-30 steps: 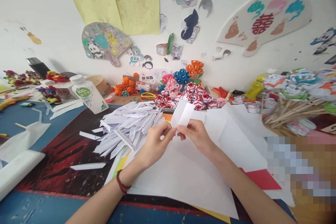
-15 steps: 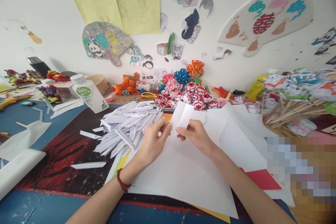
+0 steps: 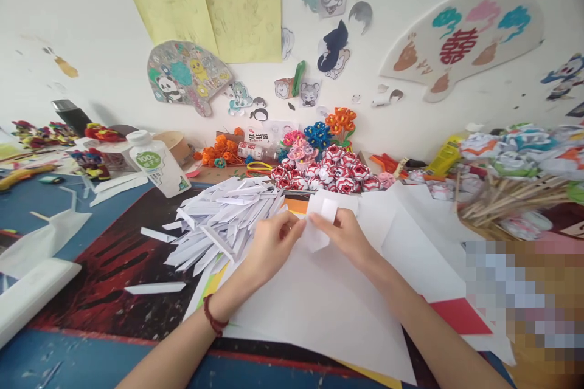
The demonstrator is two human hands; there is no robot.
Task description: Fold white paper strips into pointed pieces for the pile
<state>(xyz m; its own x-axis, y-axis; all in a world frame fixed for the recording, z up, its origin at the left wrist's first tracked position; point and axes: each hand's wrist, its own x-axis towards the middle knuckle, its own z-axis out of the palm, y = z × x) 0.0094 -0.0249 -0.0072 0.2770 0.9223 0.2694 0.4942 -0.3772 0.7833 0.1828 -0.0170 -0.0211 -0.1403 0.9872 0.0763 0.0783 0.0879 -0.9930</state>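
Observation:
A small piece of white paper [image 3: 318, 232] with a folded-over flap is held up above the large white sheet [image 3: 314, 304]. My right hand [image 3: 347, 237] grips it from the right, thumb lying over the flap and fingers behind. At its left edge my left hand [image 3: 276, 246] is closed, with thumb and forefinger pinched at the paper; the exact contact is hard to see. Left of my hands lies a heap of narrow folded white paper strips [image 3: 223, 219]. One strip [image 3: 155, 287] rests apart on the dark red-and-black mat [image 3: 114, 261].
A white bottle [image 3: 157, 164] stands behind the heap. Red-and-white flowers [image 3: 340, 170] line the back by the wall. At right are a box of wooden sticks [image 3: 506, 200] and a red sheet [image 3: 460, 316]. A white object [image 3: 36, 298] lies at the left.
The small paper has come down and its upper part is now folded over toward me. My right thumb has moved up onto the flap. The view has shifted slightly.

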